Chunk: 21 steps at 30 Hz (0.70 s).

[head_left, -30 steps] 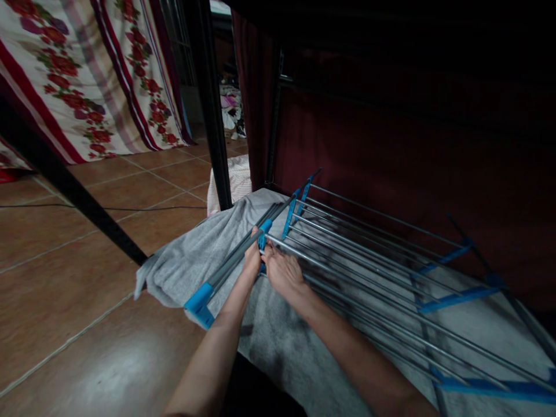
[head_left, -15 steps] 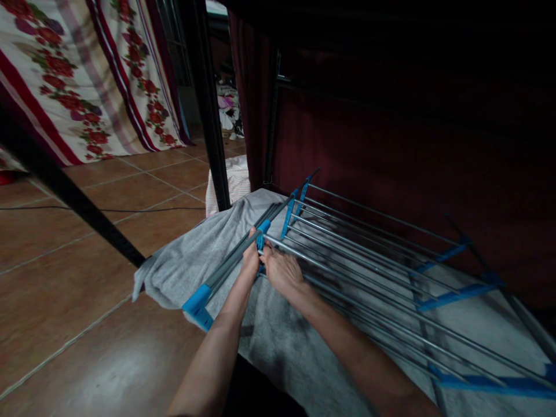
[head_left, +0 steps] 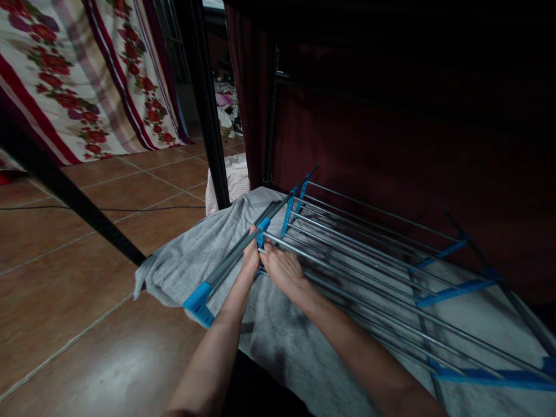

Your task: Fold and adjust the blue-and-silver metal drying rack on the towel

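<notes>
A rack of metal rods [head_left: 347,259] with blue plastic end pieces lies on a grey blanket [head_left: 278,341]. My left hand [head_left: 251,255] is closed around the blue bracket [head_left: 262,226] at the rack's near left corner, beside the grey side tubes [head_left: 237,253]. Just right of it, my right hand [head_left: 281,266] has its fingers curled on a rod end at that same bracket. The two hands almost touch, and their fingertips are partly hidden. A blue corner foot [head_left: 200,304] sticks out past the blanket's edge at the lower left.
Black metal posts [head_left: 207,116] stand at the left, one slanting across the tiled floor [head_left: 56,249]. A dark red cloth [head_left: 369,145] hangs behind the rack. Further off are a flowered curtain [head_left: 95,75], a striped cloth [head_left: 232,182] and a thin cable on the floor.
The view has shifted very slightly. Both hands keep their places at the blue bracket, with hardly any movement.
</notes>
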### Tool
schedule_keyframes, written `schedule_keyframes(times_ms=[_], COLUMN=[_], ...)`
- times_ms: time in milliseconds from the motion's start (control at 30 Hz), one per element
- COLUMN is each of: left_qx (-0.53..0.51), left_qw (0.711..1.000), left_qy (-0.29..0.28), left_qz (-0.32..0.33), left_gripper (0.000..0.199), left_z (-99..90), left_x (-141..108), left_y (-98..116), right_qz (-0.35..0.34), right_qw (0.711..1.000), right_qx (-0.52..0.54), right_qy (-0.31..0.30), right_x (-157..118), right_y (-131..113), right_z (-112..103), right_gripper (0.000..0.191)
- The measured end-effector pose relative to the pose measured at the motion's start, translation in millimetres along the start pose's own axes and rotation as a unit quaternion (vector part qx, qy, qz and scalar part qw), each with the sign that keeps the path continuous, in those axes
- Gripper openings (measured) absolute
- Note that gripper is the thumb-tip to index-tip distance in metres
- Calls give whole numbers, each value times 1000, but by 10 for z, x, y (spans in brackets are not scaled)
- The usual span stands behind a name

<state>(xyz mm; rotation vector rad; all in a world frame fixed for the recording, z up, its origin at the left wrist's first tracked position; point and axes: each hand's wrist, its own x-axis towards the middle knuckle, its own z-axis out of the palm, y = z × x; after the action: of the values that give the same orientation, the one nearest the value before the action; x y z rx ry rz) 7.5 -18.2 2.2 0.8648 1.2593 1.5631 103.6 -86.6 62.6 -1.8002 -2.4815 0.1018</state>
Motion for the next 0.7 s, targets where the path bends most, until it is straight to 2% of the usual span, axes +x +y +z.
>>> schedule_keyframes(times_ms=[400, 600, 700], left_qx=[-6, -11, -5], left_qw=[1000, 998, 998], left_qy=[19, 37, 59], left_qz=[-1, -53, -34], left_gripper=[46, 54, 51], left_z=[-15, 34, 34], left_x=[58, 53, 55], left_y=[-72, -86, -91], right_qz=[-12, -14, 5], right_qw=[1000, 998, 999], right_qx=[25, 56, 53], right_qy=[-9, -12, 2], right_x=[22, 43, 24], right_y=[75, 229, 179], right_z=[-15, -23, -13], right_gripper=[41, 42, 45])
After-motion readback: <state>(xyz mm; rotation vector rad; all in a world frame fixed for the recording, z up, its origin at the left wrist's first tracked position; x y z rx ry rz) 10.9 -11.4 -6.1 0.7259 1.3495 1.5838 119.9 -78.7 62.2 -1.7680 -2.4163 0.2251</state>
